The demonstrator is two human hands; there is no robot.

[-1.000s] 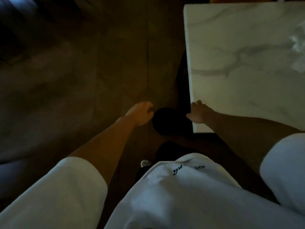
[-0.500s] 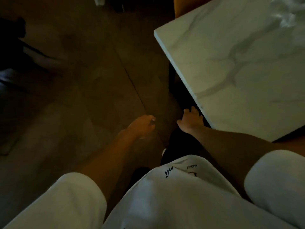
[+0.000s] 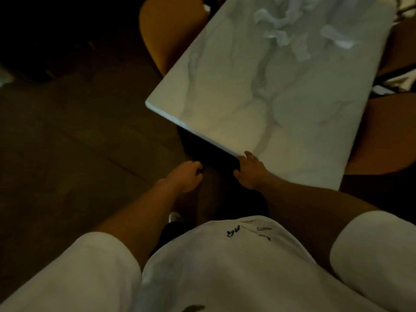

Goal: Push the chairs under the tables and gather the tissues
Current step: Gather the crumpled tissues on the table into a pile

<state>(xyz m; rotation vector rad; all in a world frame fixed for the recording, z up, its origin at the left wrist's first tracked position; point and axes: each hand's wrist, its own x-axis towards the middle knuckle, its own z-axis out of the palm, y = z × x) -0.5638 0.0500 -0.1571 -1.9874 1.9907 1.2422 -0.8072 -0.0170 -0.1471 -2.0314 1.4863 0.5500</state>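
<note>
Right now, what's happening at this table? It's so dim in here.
A person in a white shirt stands at the near edge of a marble table. Their right hand rests at that edge; the left hand is curled beside something dark under it, too dim to identify. Crumpled tissues lie ungathered at the far end. A mustard chair sits beside the table.

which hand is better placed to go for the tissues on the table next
Right, probably. The right hand already rests at the marble table edge, and the tissues lie beyond it; the left hand hangs over floor.

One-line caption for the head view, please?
Both hands, left hand and right hand, low at the marble table edge; tissues at its far end.
</note>
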